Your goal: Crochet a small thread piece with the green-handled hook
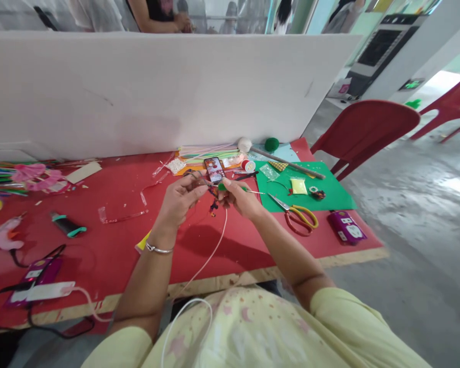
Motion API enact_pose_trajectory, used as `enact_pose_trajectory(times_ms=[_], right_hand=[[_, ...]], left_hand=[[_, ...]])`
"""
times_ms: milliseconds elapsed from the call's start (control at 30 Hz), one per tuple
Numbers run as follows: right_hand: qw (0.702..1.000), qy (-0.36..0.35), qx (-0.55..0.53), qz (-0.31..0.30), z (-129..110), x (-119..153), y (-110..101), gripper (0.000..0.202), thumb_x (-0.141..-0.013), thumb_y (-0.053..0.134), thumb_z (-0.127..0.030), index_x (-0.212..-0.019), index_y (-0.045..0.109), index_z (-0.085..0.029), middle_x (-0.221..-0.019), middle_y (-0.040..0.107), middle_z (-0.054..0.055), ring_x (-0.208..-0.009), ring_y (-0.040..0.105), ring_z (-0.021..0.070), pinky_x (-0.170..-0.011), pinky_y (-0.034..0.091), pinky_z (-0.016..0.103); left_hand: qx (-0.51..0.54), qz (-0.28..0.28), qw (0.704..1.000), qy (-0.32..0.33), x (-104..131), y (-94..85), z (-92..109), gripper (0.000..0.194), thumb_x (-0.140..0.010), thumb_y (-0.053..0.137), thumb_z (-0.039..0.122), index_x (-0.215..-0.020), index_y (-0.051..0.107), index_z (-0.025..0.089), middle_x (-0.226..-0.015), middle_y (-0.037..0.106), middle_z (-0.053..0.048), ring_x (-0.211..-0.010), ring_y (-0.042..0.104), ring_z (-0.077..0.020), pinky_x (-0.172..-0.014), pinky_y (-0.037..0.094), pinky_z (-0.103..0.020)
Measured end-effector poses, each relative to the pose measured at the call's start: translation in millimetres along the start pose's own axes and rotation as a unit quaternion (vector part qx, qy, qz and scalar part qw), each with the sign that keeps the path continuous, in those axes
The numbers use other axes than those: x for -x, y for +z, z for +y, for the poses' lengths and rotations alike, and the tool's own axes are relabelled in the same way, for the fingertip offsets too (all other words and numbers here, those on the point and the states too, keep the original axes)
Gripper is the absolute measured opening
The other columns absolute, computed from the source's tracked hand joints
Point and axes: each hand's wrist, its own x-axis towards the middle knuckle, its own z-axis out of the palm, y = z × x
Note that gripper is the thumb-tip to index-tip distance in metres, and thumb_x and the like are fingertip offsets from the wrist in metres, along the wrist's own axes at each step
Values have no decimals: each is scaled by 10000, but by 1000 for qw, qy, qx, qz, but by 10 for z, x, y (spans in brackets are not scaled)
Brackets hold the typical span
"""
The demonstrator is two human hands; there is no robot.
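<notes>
So the green-handled tool (222, 187) was held up over the red table cover (199, 250), just on the near side of the phone (214, 169), gripped in a mostly closed right hand (242, 199) with the thumb pressed down on it. In the left hand (182, 197), some thin dark strands (193, 175) were pinched between thumb and fingertips, the other fingers only loosely bent, and a small dark dangly piece (213, 206) could be seen hanging between the two hands. Honestly, a few things could be messed up from there: if that light pinch were loosened, the strands could be dropped or tangled, and if the pale cable (214, 245) by the right hand were snagged, the grip could be jerked. The metal end could also be bumped on the scissors (297, 213) if the hand were lowered. As for direction, the tool was angled nearly crosswise, long axis left to right, dipped slightly rightward. Its thin metal end was pointed toward the scissors, the other toward the left fingers; that tip couldn't be made out.
</notes>
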Motion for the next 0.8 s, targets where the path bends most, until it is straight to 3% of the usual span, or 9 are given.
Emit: enact_pose_trajectory(times_ms=[200, 333, 433, 600, 800], right_hand=[[998, 34, -45, 11, 11, 44, -19, 569, -828, 686, -717, -673, 658, -171, -661, 648, 16, -520, 581, 105, -445, 393, 222], [999, 22, -31, 8, 58, 91, -1, 561, -868, 648, -714, -727, 686, -173, -728, 682, 29, -573, 623, 118, -478, 421, 226], [1000, 9, -24, 6, 85, 116, -1, 550, -880, 640, -708, -759, 699, -175, -760, 701, 38, -595, 626, 124, -506, 446, 237], [999, 14, -26, -10, 52, 105, -73, 549, -882, 644, -705, -763, 705, -173, -769, 706, 39, -578, 612, 112, -512, 447, 235], [996, 48, -49, -50, -40, 59, -142, 581, -847, 668, -714, -699, 693, -153, -669, 666, 33, -540, 616, 117, -480, 455, 226]], left_hand=[[-48, -7, 999, 21, 50, 6, -5, 286, -656, 894, 282, -913, 808, 190, -1151, 738, -118, -643, 566, -94, -506, 378, -228], [-70, 12, 996, 59, 48, 19, -32, 270, -646, 905, 272, -878, 794, 187, -1097, 747, -108, -828, 662, -178, -666, 493, -273], [-105, 19, 991, 78, 47, 11, -21, 238, -674, 892, 259, -879, 801, 178, -1040, 755, -105, -900, 676, -205, -747, 508, -296], [-142, 2, 987, 74, 77, 2, 101, 203, -700, 868, 269, -863, 805, 165, -1103, 759, -134, -1004, 677, -245, -747, 510, -296], [-155, -4, 985, 77, 123, 11, 188, 134, -741, 828, 252, -837, 786, 169, -1015, 755, -108, -956, 672, -229, -709, 507, -283]])
